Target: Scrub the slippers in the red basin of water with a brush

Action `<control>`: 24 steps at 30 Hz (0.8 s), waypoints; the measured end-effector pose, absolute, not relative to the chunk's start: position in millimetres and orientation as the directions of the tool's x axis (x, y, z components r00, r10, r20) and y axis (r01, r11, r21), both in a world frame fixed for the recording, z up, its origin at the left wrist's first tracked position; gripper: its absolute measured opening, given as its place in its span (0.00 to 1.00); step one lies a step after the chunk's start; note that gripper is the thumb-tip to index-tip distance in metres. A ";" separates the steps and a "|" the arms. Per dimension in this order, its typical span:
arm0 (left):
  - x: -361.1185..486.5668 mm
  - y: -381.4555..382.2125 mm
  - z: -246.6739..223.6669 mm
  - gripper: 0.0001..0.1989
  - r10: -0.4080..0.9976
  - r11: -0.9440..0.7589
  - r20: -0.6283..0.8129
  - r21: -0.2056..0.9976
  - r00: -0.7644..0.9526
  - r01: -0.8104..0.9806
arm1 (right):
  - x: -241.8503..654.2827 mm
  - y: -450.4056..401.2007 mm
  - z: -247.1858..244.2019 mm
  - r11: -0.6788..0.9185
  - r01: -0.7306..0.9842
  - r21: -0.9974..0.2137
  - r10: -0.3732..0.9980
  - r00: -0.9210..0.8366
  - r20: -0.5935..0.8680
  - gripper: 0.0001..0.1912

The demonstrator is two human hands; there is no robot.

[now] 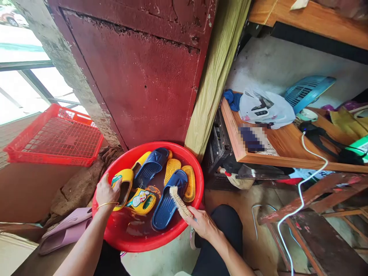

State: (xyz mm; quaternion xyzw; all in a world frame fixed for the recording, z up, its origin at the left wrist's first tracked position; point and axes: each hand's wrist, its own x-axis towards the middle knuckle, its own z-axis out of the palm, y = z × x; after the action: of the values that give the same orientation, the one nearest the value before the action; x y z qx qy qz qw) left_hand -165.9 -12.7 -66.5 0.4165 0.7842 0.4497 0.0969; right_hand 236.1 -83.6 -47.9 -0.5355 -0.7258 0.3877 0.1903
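A red basin (138, 245) of water holds several slippers. My left hand (106, 191), at the basin's left side, has its fingers closed around a yellow slipper (125, 186) with a green patch. In my right hand (202, 222) is a scrubbing brush (179, 203) with pale bristles, over the basin's right rim. The brush head overlaps a dark blue slipper (163, 211); I cannot tell if they touch. Another blue slipper (148, 172) lies farther back. Near the middle sits a yellow slipper with a cartoon figure (143, 201). Yellow soles (189, 184) show at the right.
A red plastic crate (71, 132) stands at left, above brown sacking (77, 191). Pink slippers (64, 232) lie left of the basin. Behind it is a dark red door (138, 76). A wooden desk (276, 163) and a hanging white cable (300, 195) are at right.
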 end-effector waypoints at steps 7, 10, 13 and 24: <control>-44.1 -39.5 -94.0 0.32 0.995 0.041 0.004 0.885 -0.097 0.464 | 238.0 -82.5 -55.2 0.158 0.564 -0.810 0.895 -0.429 -0.124 0.23; -21.9 -41.4 -116.5 0.32 0.980 0.179 -0.121 0.883 -0.157 0.434 | 233.7 -87.0 -57.0 0.167 0.674 -0.720 0.907 -0.391 -0.156 0.24; -30.8 -37.6 -120.2 0.20 0.945 0.327 -0.294 0.879 -0.145 0.348 | 230.0 -93.8 -54.8 0.149 0.766 -0.625 0.927 -0.328 -0.181 0.28; -63.1 -54.5 -80.7 0.29 0.815 0.427 -0.425 0.900 -0.394 -0.088 | 196.3 -108.3 -10.1 0.313 0.679 -0.665 0.789 -0.575 -0.216 0.37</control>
State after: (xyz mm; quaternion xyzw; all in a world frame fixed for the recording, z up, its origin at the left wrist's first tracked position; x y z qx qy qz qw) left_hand -63.1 -54.5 -80.7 0.2625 0.6925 0.4665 0.4837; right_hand 196.3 -108.3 -10.1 -0.4550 -0.8066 0.3697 0.0749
